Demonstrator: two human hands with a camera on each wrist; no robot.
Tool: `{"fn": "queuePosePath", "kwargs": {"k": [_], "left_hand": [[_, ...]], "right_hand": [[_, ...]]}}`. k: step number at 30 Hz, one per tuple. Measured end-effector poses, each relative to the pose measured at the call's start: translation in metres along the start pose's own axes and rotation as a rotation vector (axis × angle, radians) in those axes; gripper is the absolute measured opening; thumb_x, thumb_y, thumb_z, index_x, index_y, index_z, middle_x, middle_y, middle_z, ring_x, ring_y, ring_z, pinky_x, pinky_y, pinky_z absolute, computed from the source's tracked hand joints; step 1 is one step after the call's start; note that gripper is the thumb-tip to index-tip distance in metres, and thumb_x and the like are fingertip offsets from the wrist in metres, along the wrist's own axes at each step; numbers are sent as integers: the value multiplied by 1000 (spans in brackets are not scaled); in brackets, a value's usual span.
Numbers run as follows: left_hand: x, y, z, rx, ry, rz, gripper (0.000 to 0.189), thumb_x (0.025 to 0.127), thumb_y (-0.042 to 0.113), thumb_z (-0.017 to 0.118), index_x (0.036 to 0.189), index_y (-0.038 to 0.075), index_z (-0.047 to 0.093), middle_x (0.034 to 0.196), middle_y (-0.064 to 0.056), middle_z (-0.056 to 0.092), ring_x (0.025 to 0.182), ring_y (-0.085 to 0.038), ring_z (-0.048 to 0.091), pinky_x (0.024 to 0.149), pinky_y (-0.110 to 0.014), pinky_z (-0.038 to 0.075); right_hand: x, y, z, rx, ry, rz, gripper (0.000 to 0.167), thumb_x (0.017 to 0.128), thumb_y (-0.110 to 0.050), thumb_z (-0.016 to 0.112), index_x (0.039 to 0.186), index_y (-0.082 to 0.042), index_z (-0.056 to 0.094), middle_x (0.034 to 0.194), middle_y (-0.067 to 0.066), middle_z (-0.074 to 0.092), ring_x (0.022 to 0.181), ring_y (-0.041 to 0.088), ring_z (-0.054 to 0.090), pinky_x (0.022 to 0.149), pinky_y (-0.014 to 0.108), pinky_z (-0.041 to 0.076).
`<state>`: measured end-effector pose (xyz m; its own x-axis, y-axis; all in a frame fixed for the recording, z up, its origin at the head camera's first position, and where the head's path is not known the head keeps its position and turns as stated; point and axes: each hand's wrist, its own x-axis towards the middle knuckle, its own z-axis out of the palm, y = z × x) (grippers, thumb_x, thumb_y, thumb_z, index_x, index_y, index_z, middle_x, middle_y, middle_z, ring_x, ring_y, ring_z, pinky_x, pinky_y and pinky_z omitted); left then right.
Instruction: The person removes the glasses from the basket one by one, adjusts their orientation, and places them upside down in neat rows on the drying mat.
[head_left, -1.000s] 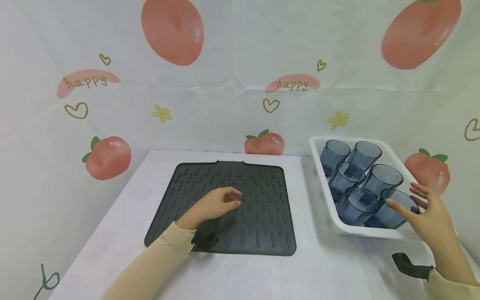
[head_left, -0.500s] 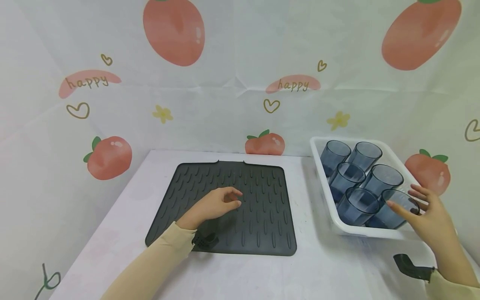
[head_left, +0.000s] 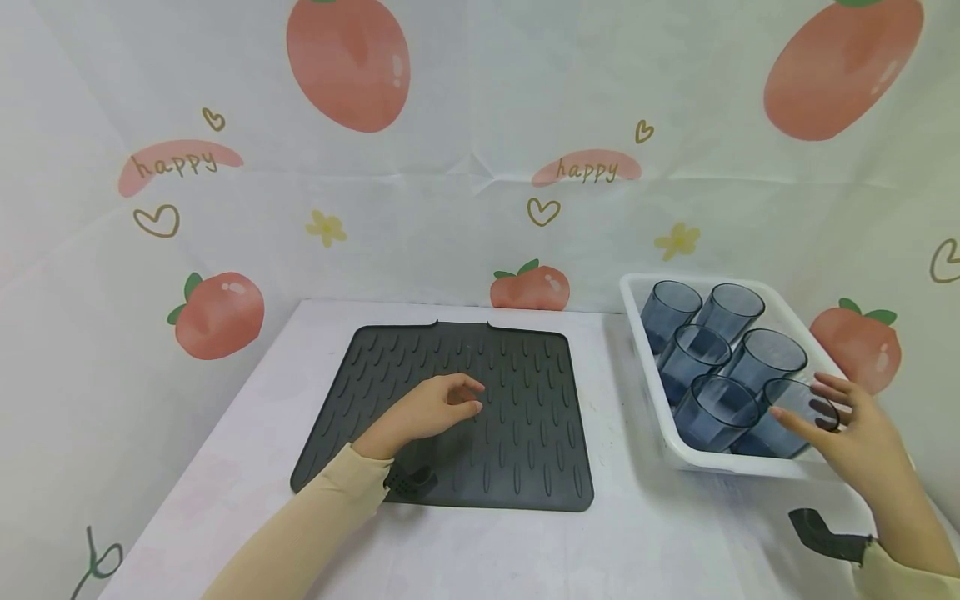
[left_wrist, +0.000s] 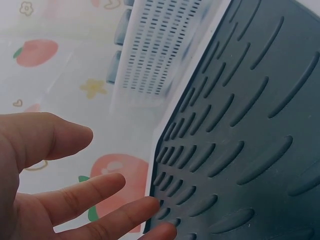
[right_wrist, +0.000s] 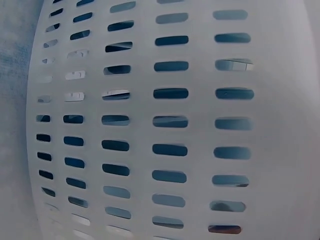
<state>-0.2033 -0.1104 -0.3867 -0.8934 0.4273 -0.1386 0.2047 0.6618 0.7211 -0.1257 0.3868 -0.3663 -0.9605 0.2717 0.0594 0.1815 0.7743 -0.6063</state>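
My left hand (head_left: 429, 406) hovers over a dark ribbed drying mat (head_left: 517, 417), its fingers loosely bent with nothing in them. The left wrist view shows the thumb and fingers of that hand (left_wrist: 60, 185) spread apart beside the mat (left_wrist: 225, 135). At the right, my right hand (head_left: 862, 433) is at the front right blue glass (head_left: 776, 429), with thumb and fingers spread across its rim; whether they touch it is unclear. Several such tinted glasses, among them a front left one (head_left: 712, 417), stand slightly tilted in a white slotted basket (head_left: 660, 425). The right wrist view holds only the slotted basket wall (right_wrist: 200, 135), no hand.
Both things rest on a white-covered table (head_left: 615, 542), the mat left of the basket with a gap between. A white curtain (head_left: 450, 217) printed with peaches, hearts and flowers hangs directly behind. A dark wrist mount (head_left: 825, 537) sticks out from the right sleeve.
My right hand's fingers and thumb have shifted slightly left over the front right glass. The left hand stays where it was over the mat.
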Motion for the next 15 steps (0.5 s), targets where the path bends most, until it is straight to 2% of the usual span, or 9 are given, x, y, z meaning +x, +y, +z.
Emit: {"fn": "queuePosePath", "kwargs": {"k": [15], "left_hand": [[-3,1,1,-5,-6,-8,34,95,29,60,127,16,61,108,4,67,105,-18,62,88,-43,51]], "right_hand": [[2,-1,-2,-76,-61,-14,99,89,-44,67,148,11,11,139,43,33,117,63,40,87,69,39]]}}
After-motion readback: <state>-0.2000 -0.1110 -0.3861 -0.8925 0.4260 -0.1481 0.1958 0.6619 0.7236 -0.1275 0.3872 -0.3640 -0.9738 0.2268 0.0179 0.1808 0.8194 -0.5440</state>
